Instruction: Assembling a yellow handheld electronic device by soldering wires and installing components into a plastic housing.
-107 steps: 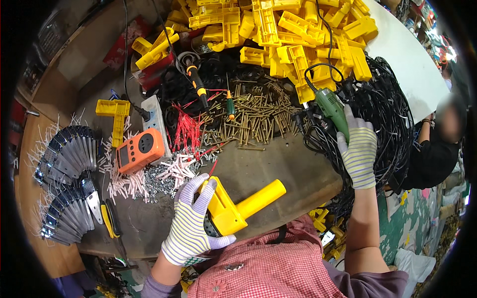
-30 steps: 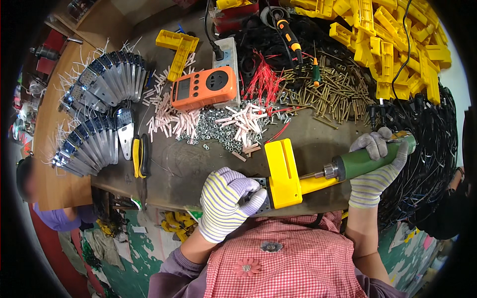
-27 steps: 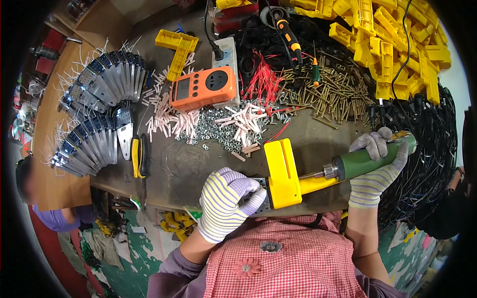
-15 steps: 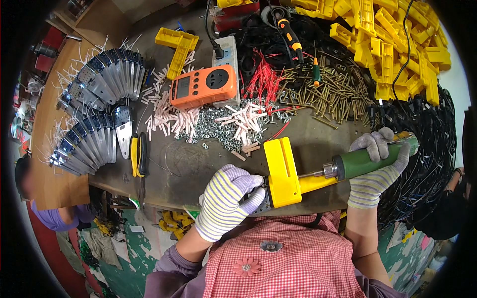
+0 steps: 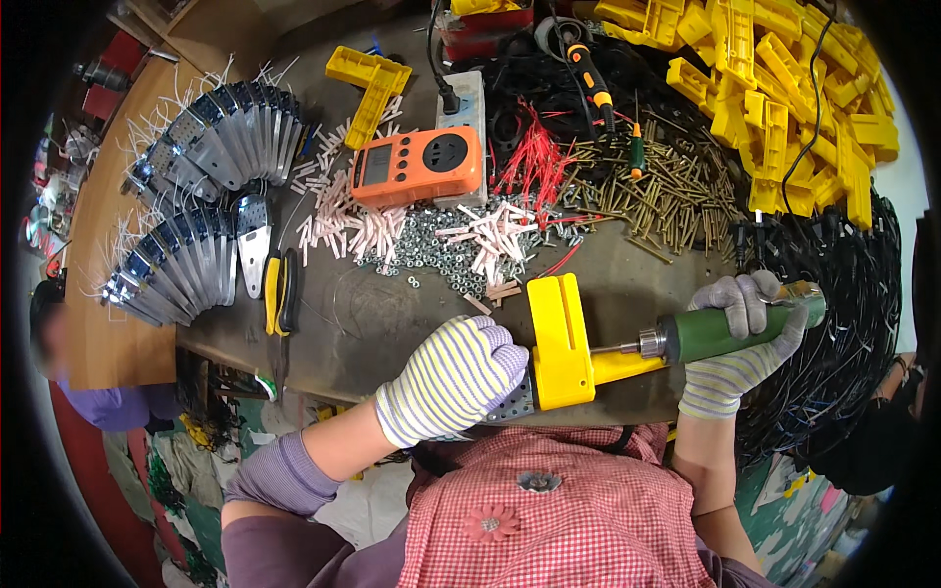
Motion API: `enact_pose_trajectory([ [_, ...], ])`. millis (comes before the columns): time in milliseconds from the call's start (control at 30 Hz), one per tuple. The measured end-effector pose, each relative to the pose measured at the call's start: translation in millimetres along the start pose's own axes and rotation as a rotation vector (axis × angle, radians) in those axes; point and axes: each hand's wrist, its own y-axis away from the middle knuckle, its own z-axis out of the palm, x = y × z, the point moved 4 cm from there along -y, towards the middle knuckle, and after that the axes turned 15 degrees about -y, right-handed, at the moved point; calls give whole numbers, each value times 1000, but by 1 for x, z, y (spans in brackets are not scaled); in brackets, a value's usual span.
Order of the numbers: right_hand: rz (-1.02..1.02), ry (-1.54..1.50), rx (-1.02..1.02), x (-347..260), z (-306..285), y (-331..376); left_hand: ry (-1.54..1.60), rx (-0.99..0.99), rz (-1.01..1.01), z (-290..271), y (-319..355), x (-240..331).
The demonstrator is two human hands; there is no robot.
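Our left hand (image 5: 453, 380), in a striped knit glove, is clenched around the near-left end of a yellow moulded plastic housing (image 5: 561, 341) with a perforated grey metal plate (image 5: 512, 400) showing beneath it. Our right hand (image 5: 737, 343), in a grey knit glove, is wrapped tight around the green barrel of a powered screwdriver (image 5: 730, 328).

The relation that matters is the line between the two. The screwdriver lies nearly level, its long axis running left to right, and its chuck and bit (image 5: 632, 346) point left into the right face of the housing, where a yellow arm juts out toward the tool. So the housing sits directly left of our right hand's grip, and the left hand is the nearer one, touching it. Whether the bit tip is seated in a screw we cannot tell; the housing hides it.

The housing is a bright yellow block, upright as we hold it, with a slot cut into its far end. It rests at the near edge of the dark worktable (image 5: 372, 314), just in front of our chest.

Further off lie a heap of brass-coloured screws (image 5: 667, 186), an orange socket meter (image 5: 420, 167), and a pile of matching yellow housings (image 5: 784, 88) at the far right.
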Motion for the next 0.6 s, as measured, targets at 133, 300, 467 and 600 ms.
enact_pose_trajectory([
  [133, -5, 21, -23, 3, -1, 2, -5, 58, -3, -4, 1, 1],
  [300, -31, -6, 6, 2, -5, 4, -10, 61, -3, -4, -2, 2],
  [467, 7, -43, -84, 3, -7, 2, -39, 103, 12, -6, 0, 2],
  [600, -91, -51, 175, -12, -13, 2, 77, 161, -36, -14, 4, 0],
])
